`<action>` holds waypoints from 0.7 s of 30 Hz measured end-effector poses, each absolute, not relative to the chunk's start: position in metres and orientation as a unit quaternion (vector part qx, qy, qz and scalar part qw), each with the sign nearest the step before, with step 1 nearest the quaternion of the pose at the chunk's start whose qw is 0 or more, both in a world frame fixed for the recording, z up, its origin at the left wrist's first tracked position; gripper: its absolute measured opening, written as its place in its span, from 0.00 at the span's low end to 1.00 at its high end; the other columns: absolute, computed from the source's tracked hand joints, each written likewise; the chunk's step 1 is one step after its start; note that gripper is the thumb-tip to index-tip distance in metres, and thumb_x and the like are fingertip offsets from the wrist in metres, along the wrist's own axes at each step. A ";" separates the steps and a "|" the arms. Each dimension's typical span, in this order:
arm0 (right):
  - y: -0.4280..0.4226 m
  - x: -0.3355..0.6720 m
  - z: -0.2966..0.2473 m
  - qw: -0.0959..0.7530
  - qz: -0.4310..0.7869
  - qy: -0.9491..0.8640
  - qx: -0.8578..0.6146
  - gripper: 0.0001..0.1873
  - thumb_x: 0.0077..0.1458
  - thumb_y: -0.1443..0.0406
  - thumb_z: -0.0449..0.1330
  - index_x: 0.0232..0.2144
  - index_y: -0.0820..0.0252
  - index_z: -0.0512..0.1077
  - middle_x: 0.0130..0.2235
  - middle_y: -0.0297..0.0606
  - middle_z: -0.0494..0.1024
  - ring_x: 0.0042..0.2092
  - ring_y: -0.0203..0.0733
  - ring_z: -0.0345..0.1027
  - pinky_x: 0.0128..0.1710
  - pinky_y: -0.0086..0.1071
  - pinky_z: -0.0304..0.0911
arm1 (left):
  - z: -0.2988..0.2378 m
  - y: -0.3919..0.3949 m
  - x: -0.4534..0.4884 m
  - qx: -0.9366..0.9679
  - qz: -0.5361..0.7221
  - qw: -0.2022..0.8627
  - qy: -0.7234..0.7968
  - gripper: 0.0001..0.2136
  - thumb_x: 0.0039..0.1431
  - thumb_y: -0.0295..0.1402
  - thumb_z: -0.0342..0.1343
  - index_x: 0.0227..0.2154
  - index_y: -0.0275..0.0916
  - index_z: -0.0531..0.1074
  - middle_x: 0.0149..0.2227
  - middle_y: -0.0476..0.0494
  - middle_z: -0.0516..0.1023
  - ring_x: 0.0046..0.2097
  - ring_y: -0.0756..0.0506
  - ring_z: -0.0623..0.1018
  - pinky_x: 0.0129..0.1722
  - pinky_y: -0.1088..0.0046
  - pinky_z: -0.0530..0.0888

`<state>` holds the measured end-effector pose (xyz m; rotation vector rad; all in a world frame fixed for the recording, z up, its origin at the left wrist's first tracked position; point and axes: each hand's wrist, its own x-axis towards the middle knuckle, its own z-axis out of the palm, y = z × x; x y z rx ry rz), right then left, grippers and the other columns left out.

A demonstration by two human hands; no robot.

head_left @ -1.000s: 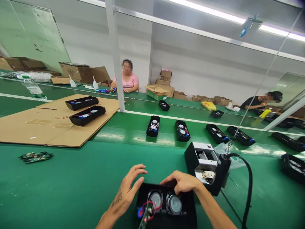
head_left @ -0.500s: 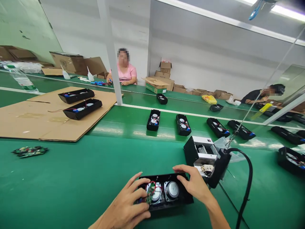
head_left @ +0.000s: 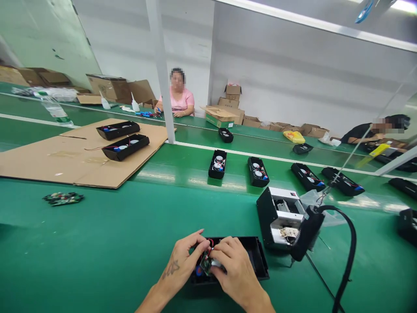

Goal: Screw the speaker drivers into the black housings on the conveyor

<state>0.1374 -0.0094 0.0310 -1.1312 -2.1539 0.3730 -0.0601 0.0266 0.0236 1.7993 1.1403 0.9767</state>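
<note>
A small green circuit board with red wires sits over the open black speaker case, gripped by the curled fingers of the left hand and right hand. The case lies on a green conveyor belt, with more speaker cases lined up beyond.

Walls: plain white walls run across the back of the room, with faint grey streaks.
Left corner: a large pale green panel, scuffed with dark marks, rises at an angle.
Post: 1 white square post stands upright at the edge of the near belt.
Ceiling: a white beam crosses overhead.
Light: a bright tube light glows at the top right, and its glare lies along the belts.
Furniture: 2 long green belt benches run side by side, a white strip between them.
Storage: brown cardboard boxes are stacked against the back wall.
</note>
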 end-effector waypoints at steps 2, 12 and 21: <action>-0.005 0.137 0.030 0.382 0.186 -0.787 -0.447 0.11 0.62 0.74 0.65 0.42 0.53 0.79 0.42 0.35 0.86 0.44 0.47 0.76 0.45 0.41 0.68 | 0.022 0.026 -0.067 0.701 0.386 0.397 0.450 0.18 0.75 0.45 0.51 0.34 0.43 0.79 0.37 0.47 0.84 0.49 0.41 0.85 0.67 0.57 0.75; -0.025 0.189 0.041 0.263 0.196 -0.838 -0.436 0.16 0.68 0.72 0.57 0.43 0.49 0.83 0.42 0.32 0.88 0.42 0.43 0.82 0.45 0.35 0.68 | 0.012 0.003 -0.077 0.871 0.256 0.244 0.340 0.35 0.46 0.54 0.78 0.52 0.44 0.74 0.74 0.31 0.61 0.75 0.23 0.61 0.73 0.30 0.58; -0.031 0.167 0.052 0.052 0.187 -0.861 -0.471 0.20 0.56 0.79 0.54 0.38 0.54 0.79 0.40 0.37 0.85 0.40 0.45 0.80 0.38 0.36 0.66 | -0.018 0.003 -0.061 0.929 0.175 0.116 0.304 0.20 0.52 0.32 0.74 0.48 0.42 0.80 0.70 0.36 0.70 0.76 0.19 0.57 0.71 0.21 0.52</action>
